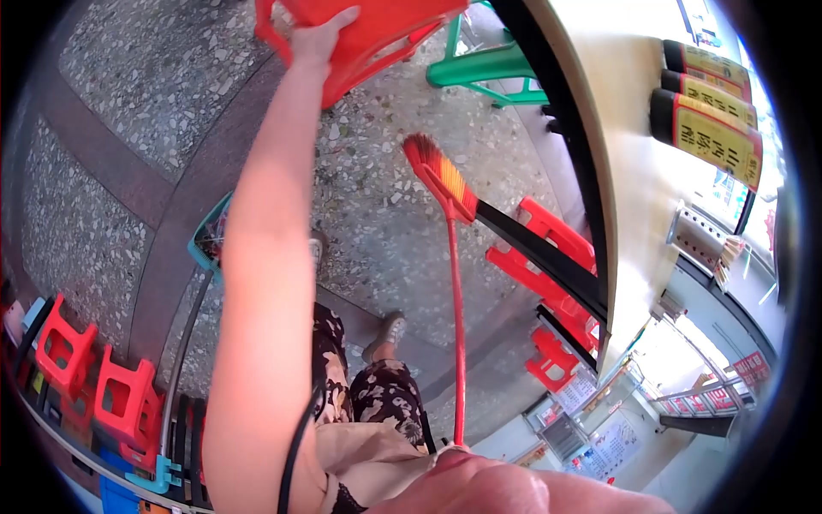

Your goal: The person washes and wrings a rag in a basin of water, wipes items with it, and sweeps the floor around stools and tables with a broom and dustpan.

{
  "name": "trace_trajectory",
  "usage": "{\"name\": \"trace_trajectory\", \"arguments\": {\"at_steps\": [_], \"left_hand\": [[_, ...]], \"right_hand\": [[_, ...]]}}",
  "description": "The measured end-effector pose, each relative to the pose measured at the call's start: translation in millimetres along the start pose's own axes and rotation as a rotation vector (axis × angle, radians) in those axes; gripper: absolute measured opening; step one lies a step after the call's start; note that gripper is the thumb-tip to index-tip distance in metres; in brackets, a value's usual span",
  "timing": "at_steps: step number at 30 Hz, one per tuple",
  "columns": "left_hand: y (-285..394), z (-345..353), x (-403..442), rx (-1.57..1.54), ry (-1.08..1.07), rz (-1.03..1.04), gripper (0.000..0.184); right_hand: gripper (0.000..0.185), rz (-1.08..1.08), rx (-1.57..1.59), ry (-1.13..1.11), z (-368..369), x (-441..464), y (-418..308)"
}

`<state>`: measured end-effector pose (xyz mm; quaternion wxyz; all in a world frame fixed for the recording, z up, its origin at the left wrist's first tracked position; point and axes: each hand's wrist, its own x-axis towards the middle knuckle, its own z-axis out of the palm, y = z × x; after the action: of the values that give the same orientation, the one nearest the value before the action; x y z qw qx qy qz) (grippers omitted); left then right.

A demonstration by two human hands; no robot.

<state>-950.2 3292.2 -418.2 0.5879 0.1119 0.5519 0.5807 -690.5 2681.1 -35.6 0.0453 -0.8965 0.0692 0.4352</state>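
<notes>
Red stool [377,43] cut by top edge, dustpan [202,247] partly behind left forearm [272,184].

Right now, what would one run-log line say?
left hand on red plastic stool | right hand holding red-handled plastic broom | teal plastic dustpan partly hidden | green plastic stool nearby

Eatery (red stools [377,17], vinegar bottles [717,137]).
</notes>
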Motion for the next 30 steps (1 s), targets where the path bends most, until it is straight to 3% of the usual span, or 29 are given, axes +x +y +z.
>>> {"name": "trace_trajectory", "arguments": {"at_steps": [2, 7, 9, 10, 13, 14, 15, 17, 18, 19, 20, 21, 22, 23, 25, 30], "left_hand": [[19.4, -34.5, -42.5, -0.154, -0.086, 0.035, 0.058], [57.6, -174.5, -131.4, -0.096, 0.207, -0.046, 0.050], [65.4, -239.5, -129.8, -0.134, 0.228, -0.077, 0.045], [77.8, -252.5, -129.7, -0.114, 0.338, -0.110, 0.043], [100.6, -299.5, -117.5, -0.131, 0.345, -0.024, 0.053], [103.1, -313.3, -108.8, -0.105, 0.457, 0.021, 0.057], [105.8, -318.1, -104.2, 0.011, 0.597, 0.075, 0.061], [99.4, -340.2, -91.6, 0.560, 0.940, 0.295, 0.056], [92.2, -346.4, -87.5, 0.844, 1.001, 0.332, 0.053], [98.6, -305.9, -107.6, 0.770, 0.809, 0.496, 0.051], [118.1, -243.6, -144.1, 1.135, 0.834, 0.325, 0.052], [87.6, -267.7, -131.7, 1.396, 0.894, 0.404, 0.053], [71.5, -242.2, -152.9, 1.384, 0.784, 0.518, 0.051], [51.7, -241.5, -158.2, 1.317, 0.512, 0.457, 0.048], [24.1, -197.0, -197.0, 1.140, 0.174, 0.268, 0.044], [-41.2, -124.9, -224.9, 0.958, -0.148, 0.016, 0.040]], "right_hand": [[0.021, -0.016, 0.004, 0.004, -7.5, 5.1, -0.2], [0.026, -0.015, -0.035, -0.046, -15.8, 6.3, -15.0], [0.027, -0.016, -0.027, -0.088, -16.3, 16.3, -28.7], [0.027, 0.023, 0.051, -0.124, -15.8, 22.6, -35.2], [0.029, 0.048, 0.102, -0.163, -12.8, 34.9, -78.9], [0.030, 0.000, 0.079, -0.152, -16.1, 45.1, -89.9], [0.031, -0.049, 0.061, -0.138, -18.1, 56.0, -98.5], [0.031, -0.105, 0.125, -0.162, -19.5, 72.8, -129.7], [0.032, -0.116, 0.144, -0.184, -20.3, 80.4, -150.8], [0.032, -0.122, 0.178, -0.198, -16.2, 80.0, -167.4], [0.033, -0.157, 0.176, -0.202, -15.2, 84.6, -185.4], [0.034, -0.188, 0.164, -0.214, -14.6, 89.9, -199.8], [0.036, -0.264, 0.092, -0.179, -10.2, 101.4, -209.4], [0.038, -0.336, 0.006, -0.154, -6.9, 110.9, -220.6], [0.038, -0.439, -0.082, -0.108, -9.5, 102.0, -238.2], [0.041, -0.637, -0.416, 0.086, -38.7, 104.6, -165.6]]}}
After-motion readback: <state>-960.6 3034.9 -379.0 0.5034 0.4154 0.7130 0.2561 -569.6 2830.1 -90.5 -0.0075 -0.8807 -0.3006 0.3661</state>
